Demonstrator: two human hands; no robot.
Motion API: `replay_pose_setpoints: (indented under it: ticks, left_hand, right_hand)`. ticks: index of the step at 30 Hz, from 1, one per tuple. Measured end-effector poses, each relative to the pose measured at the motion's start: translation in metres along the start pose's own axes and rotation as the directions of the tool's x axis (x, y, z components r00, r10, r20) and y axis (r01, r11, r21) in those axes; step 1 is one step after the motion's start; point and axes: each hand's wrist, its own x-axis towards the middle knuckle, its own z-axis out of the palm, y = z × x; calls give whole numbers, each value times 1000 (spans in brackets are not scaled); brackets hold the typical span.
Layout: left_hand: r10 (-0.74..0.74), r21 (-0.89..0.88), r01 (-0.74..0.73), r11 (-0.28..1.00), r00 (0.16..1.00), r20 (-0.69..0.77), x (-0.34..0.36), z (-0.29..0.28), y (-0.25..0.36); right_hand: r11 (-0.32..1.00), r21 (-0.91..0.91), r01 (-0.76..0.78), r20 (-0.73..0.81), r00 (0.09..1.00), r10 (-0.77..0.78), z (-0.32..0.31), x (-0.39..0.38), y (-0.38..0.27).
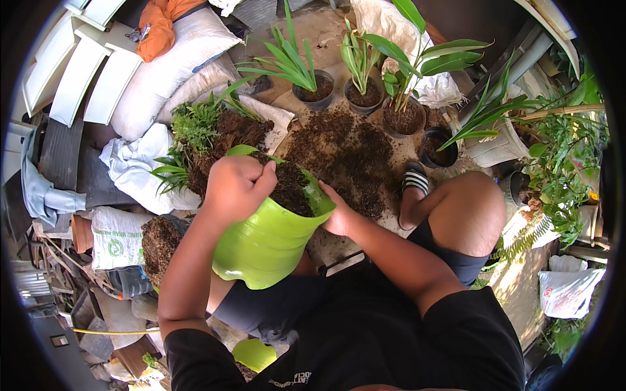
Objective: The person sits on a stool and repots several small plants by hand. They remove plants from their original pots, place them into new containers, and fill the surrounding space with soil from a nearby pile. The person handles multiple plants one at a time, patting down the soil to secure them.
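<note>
A lime-green plant pot [261,244] with a wavy lower edge leans in front of me, tilted, with dark soil [291,189] inside. My right hand [336,210] grips its right rim. My left hand [240,186] is closed in a fist over the pot's left rim; what its fingers hold is hidden. Just beyond that fist lies a heap of uprooted plants [195,128] with brown root soil. Loose dark soil [345,153] is spread on the ground past the pot.
Black pots with leafy plants [315,91], [364,96], [404,118] and a strappy plant's pot [438,147] stand in a row beyond the soil. Stuffed sacks [173,72] pile up at the far left. A white plastic bag [117,238] sits left; a green piece [254,354] lies near my lap.
</note>
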Motion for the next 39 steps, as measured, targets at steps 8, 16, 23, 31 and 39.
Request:
replay_pose_setpoints:
  ticks: [8, 16, 23, 31, 39]
  left_hand:
    - [71, -89, -72, 993, 997, -14, 28, 38, -11]
    - [-108, -144, 106, 984, 994, -3, 60, 123, -58]
    - [-264, -409, 250, 877, 964, 24, 34, 173, -113]
    - [-454, -293, 494, 819, 869, 197, 52, 191, -128]
    - [-243, -505, 248, 827, 967, 78, 55, 194, -94]
  right_hand:
    - [965, 218, 150, 80, 982, -170, -2, -14, -16]
    - [914, 398, -75, 21, 997, 73, -92, 8, 45]
    - [900, 424, -100, -75, 987, 145, -102, 10, 64]
    - [901, 335, -276, -67, 947, 315, -118, -2, 75]
    - [931, 362, 54, -120, 993, -11, -145, 21, 64]
